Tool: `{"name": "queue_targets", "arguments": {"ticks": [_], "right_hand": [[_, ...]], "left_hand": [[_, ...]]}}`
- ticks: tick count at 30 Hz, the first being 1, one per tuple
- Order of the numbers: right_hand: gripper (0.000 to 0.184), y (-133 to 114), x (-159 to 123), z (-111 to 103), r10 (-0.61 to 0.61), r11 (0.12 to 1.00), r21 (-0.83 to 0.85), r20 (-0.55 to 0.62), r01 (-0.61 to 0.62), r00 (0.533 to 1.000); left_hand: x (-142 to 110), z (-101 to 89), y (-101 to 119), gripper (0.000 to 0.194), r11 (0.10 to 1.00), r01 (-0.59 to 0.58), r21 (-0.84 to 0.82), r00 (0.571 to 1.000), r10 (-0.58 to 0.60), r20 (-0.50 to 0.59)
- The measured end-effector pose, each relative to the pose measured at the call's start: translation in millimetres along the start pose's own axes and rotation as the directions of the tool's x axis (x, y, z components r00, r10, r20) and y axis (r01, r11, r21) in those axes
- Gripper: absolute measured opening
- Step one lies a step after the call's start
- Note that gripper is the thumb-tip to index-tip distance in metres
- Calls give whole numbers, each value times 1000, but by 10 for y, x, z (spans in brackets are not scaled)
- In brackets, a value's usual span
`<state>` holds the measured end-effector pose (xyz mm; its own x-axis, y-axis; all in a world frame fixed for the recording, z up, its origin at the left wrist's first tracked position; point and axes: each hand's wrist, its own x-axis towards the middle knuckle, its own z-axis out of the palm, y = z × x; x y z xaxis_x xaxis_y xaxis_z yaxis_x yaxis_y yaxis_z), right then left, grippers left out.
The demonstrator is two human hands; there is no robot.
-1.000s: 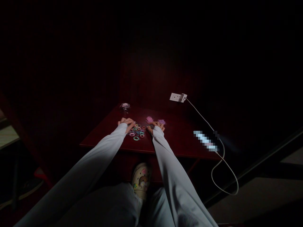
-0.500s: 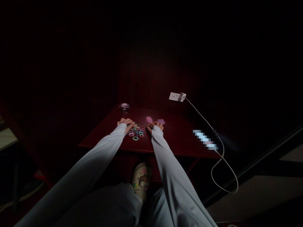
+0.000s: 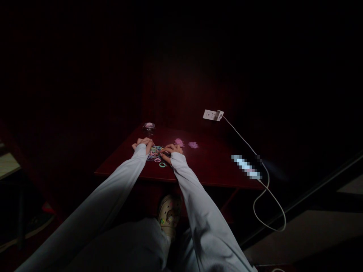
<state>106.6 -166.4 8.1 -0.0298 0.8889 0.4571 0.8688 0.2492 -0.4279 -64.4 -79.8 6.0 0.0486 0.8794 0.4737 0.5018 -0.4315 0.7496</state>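
- Between the left hand and the right hand, a loose heap of coloured hair ties lay near the front of the surface, probably so that both could get at it.
- The left fingers bent against the heap's left side, perhaps to stop it spreading; I could not tell whether they pinched anything.
- The right fingers curled low over its right side, thumb nearer the person; whether they held a tie was too small to tell.
- Just beyond the right hand, a pink pile and a purple pile lay apart, which kept the colours unmixed.
- Farther back stood a clear jar, out of the way.
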Motion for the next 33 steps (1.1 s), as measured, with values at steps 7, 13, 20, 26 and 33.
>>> {"name": "queue_targets", "arguments": {"ticks": [7, 13, 20, 26, 33], "right_hand": [[15, -86, 53, 159, -18, 995, 97, 29, 15, 999], [12, -77, 70, 197, 70, 993, 90, 50, -74, 996], [16, -89, 54, 148, 59, 990, 124, 38, -63, 998], [15, -73, 51, 151, 71, 989, 131, 30, -74, 997], [14, -84, 118, 223, 116, 988, 92, 81, -123, 990]], "left_hand": [[61, 38, -32, 50, 1000, 16, 19, 1000, -16, 25], [38, 44, 20, 60, 1000, 5, 6, 999, -6, 49], [83, 15, -28, 57, 1000, 2, -31, 992, 2, 128], [45, 11, 33, 57, 1000, 12, -18, 993, -10, 118], [-75, -3, 138, 57, 999, -34, -21, 997, 35, 72]]}}
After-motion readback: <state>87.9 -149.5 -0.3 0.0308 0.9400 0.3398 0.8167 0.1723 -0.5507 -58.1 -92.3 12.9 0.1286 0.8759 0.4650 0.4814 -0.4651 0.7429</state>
